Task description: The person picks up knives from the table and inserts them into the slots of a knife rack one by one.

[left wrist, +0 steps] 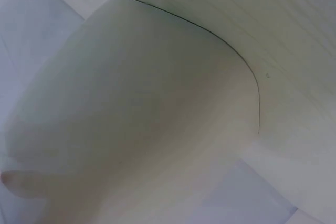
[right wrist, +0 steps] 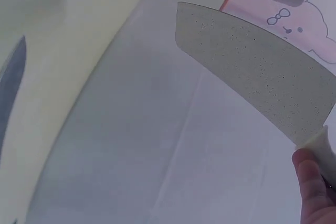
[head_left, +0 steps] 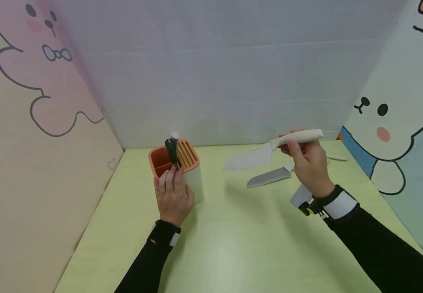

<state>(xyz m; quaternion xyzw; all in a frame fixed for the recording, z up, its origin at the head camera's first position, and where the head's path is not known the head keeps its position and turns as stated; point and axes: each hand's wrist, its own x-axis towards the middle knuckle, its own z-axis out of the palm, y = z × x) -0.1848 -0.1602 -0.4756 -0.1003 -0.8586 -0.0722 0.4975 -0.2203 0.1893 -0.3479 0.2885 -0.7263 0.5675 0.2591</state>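
My right hand (head_left: 308,162) holds a white-handled cleaver (head_left: 251,158) by its handle, above the table, with the broad blade pointing left. In the right wrist view the speckled cleaver blade (right wrist: 257,72) fills the upper right, with a finger against the handle. My left hand (head_left: 172,197) rests against the front of a white knife block (head_left: 195,185) with an orange top; its fingertips reach the rim and the thumb lies at the right side. A dark-handled utensil (head_left: 171,149) and a light handle (head_left: 175,136) stick up from the block.
Beneath my right hand a knife with a wide blade (head_left: 270,177) lies on the pale green table (head_left: 226,244). Partly hidden by that hand and wrist are another blade (head_left: 301,196) and a white handle (head_left: 337,157). A pale wall (head_left: 215,89) stands behind.
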